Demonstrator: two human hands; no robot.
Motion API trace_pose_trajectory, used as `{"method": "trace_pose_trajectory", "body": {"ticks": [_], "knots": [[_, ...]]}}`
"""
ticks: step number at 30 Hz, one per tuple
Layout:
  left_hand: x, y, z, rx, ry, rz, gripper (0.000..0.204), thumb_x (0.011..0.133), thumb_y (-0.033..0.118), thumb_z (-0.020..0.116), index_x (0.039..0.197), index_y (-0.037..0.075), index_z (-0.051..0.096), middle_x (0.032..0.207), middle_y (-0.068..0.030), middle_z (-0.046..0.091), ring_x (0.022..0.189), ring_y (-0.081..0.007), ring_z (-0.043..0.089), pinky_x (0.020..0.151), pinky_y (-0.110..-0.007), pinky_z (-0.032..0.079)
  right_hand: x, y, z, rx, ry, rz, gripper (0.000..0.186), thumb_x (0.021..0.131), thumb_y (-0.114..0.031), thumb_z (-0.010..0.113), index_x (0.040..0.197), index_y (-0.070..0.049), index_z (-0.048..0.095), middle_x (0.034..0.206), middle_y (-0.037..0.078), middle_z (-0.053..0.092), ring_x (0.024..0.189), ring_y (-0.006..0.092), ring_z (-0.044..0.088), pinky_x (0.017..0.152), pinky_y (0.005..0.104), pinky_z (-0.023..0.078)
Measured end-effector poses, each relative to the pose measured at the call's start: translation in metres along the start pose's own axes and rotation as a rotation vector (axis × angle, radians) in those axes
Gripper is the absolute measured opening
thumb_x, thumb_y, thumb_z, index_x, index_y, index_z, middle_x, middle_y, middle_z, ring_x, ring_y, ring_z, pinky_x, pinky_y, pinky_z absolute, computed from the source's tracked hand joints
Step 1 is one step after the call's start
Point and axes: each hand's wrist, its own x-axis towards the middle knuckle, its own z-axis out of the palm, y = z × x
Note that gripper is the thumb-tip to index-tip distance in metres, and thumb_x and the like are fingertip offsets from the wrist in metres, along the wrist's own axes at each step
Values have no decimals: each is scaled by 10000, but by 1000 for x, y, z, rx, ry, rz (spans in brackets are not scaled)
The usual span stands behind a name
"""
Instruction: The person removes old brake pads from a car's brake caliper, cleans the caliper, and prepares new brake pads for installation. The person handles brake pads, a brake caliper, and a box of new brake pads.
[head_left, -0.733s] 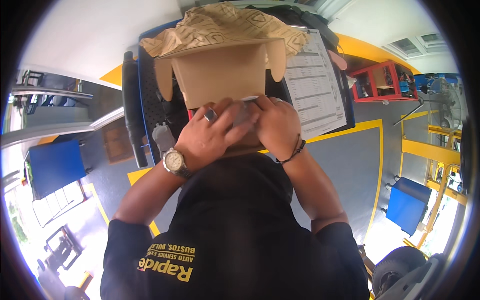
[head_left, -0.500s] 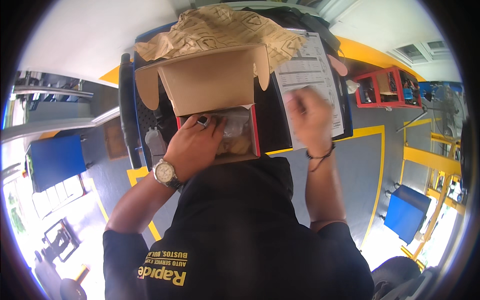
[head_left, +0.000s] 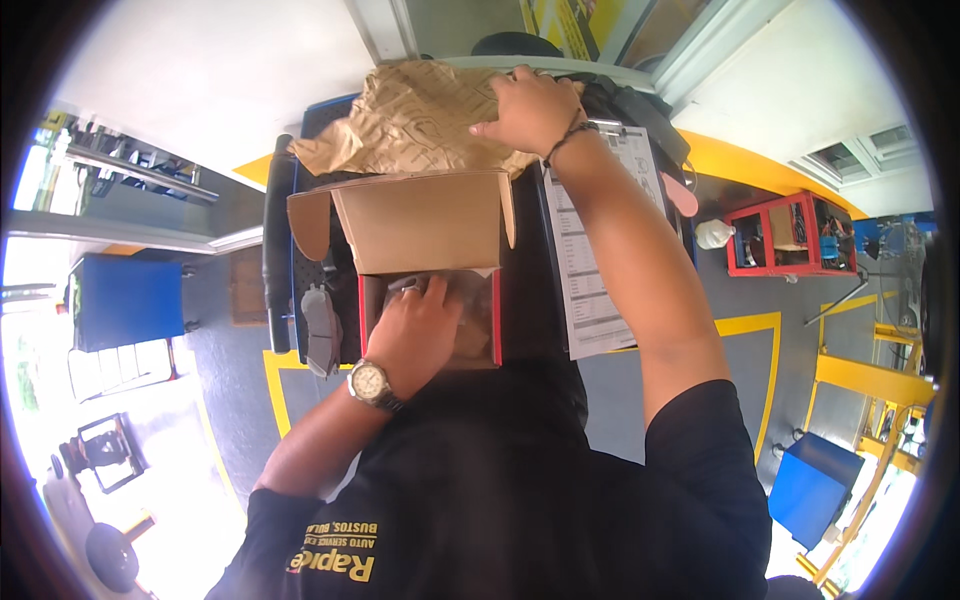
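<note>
An opened cardboard box (head_left: 497, 318) with red sides sits in front of me, its brown lid (head_left: 420, 225) raised. My left hand (head_left: 415, 335) reaches inside with slightly parted fingers, resting on a clear plastic bag (head_left: 465, 300); what lies under the hand is hidden. At the far side, my right hand (head_left: 535, 108) is stretched over the right part of a crumpled sheet of brown wrapping paper (head_left: 410, 120). Its fingers are spread and touch or hover just above the paper. A grey brake pad (head_left: 321, 330) lies left of the box.
Right of the box is a clipboard with a printed form (head_left: 590, 270), partly under my right forearm. A dark tube-like bar (head_left: 277, 260) runs along the left edge. A red open-sided cabinet (head_left: 785, 237) and a blue cabinet (head_left: 815, 485) stand to the right, another blue cabinet (head_left: 130, 300) at left.
My right hand has moved from above the form, forward and left to the brown paper. My left hand stays in the box. The whole view has shifted, with the box lower in the picture.
</note>
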Motion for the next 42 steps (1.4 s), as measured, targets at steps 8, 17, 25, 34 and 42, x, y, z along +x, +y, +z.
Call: {"method": "trace_pose_trajectory", "body": {"ticks": [8,17,25,34,42], "knots": [[-5,-7,-1,-197,62,-21,470,868,156,600,1331,79,601,1069,-182,612,897,-357,643,830,-435,545,-4,4,-22,221,53,-136,621,859,-584,667,1279,-127,641,1338,162,566,1205,355,597,1054,497,436],[6,-10,12,-161,32,-36,291,797,170,646,1071,91,702,1052,-143,628,930,-323,656,841,-410,547,-75,23,-25,-69,73,-344,677,747,-422,838,1326,-163,600,1376,160,557,1196,334,612,1111,551,366],[12,-18,11,-150,-29,-17,201,819,105,592,981,80,709,1043,-153,647,905,-332,676,798,-419,566,-83,32,1,-162,177,-316,500,766,-264,832,1218,-173,640,1281,104,585,1175,296,623,1127,614,328],[11,-22,24,-197,45,-8,191,805,77,576,953,73,696,1012,-153,638,902,-347,659,807,-438,549,-65,38,29,-163,374,-451,293,799,-173,734,1089,-178,699,1185,65,626,1205,269,600,1112,625,322],[8,-17,25,-184,224,31,148,793,56,581,933,47,629,904,-152,622,823,-342,648,744,-460,533,-37,41,-9,226,622,-164,182,859,-231,655,993,-113,688,965,79,719,934,330,687,1021,490,441]]}}
